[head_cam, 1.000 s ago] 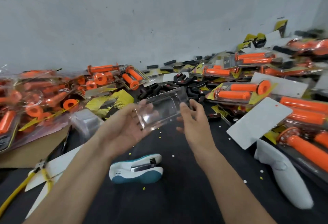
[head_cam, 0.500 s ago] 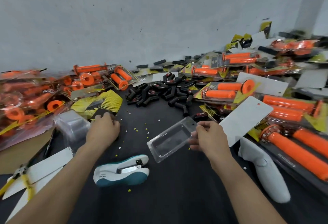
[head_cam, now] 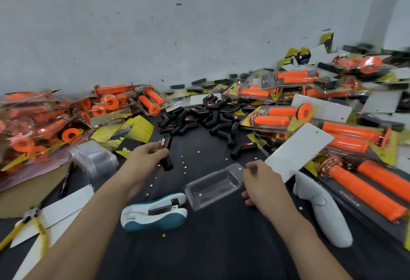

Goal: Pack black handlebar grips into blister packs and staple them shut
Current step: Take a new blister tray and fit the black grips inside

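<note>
Holding a grip [head_cam: 166, 146] in your left hand [head_cam: 144, 157], you pinch the blister [head_cam: 210, 187] lying on the worktop [head_cam: 221, 246] with your right hand [head_cam: 264, 184]. Seat the grip crooked and the light blister may skid or tip.

My left hand [head_cam: 144, 158] grips one black handlebar grip [head_cam: 168, 162]. My right hand [head_cam: 264, 183] pinches the right end of the clear blister pack [head_cam: 210, 188], cavity up on the bench [head_cam: 210, 246]. The stapler [head_cam: 155, 214] lies just beside the pack's left corner. The pile of black grips [head_cam: 206, 119] sits farther back.
</note>
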